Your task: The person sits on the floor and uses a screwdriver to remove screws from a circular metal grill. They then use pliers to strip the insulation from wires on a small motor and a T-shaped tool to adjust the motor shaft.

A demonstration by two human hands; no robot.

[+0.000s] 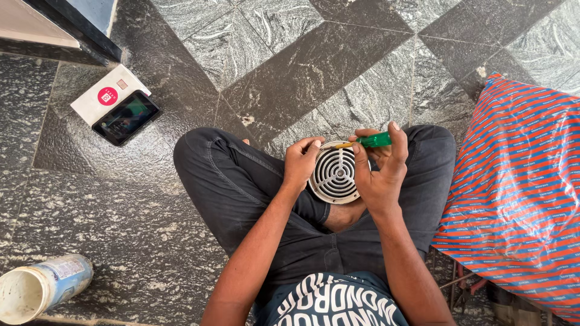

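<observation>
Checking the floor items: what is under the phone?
The phone lies on a white box, overlapping its lower corner. That covered corner cannot be seen.

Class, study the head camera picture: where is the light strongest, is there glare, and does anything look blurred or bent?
Head view: daylight is even and brightest on the stone floor at top; faint sheen on the phone screen; hands, grille and screwdriver are sharp; edges bow slightly from the wide lens.
</observation>
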